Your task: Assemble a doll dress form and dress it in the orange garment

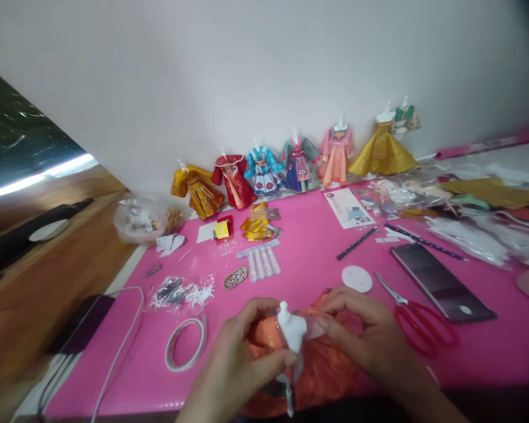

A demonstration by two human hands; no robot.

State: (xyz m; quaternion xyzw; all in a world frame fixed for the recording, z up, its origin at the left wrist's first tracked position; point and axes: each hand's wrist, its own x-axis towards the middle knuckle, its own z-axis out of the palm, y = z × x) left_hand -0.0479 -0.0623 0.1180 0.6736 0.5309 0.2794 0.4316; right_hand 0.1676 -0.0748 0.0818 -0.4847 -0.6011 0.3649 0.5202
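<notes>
A small white doll mannequin [293,330] stands near the front edge of the pink table, with orange cloth [324,373] around and below it. My left hand [242,352] is closed around the mannequin's left side, thumb across its front and fingers behind it on the orange cloth. On the other side, my right hand [361,326] pinches a sheer, pale piece of fabric [315,326] beside the mannequin's shoulder. A white stick shows below the torso. The fingertips behind the mannequin are partly hidden.
Red-handled scissors [423,322] and a phone [441,282] lie at the right. A tape roll [186,344] and a white cable [122,352] are at the left. Several dressed mannequins, including a blue one [264,170], lean along the wall. Plastic bags [467,235] cover the right back.
</notes>
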